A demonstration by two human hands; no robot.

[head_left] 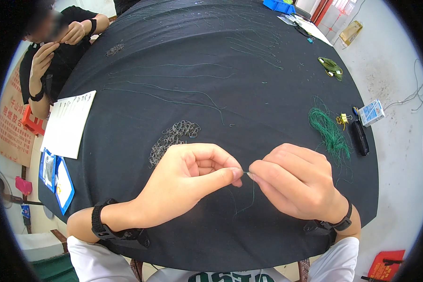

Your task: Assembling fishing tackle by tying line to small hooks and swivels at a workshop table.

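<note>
Thin green thread strand [254, 193] spans bare L hand [185, 181] & bare R hand [296, 183], both pinched tight on it, equally near, axis approx. 9-to-3 o'clock, tail drooping twd 6.

Bright, even indoor light fills a wide fisheye view; its source is not visible. The black tablecloth [277, 103] stays dark, with a faint greyish sheen toward its far end, while the white card [70, 124] at left glows pale. Shading on the left hand [188, 181] and right hand [296, 181] is soft, and both look fairly sharp. The green thread [254, 191] between them is faint. Blur hides the head of a person [61, 68] at upper left. Straight edges bow outward, and black rounds off the corners.
</note>
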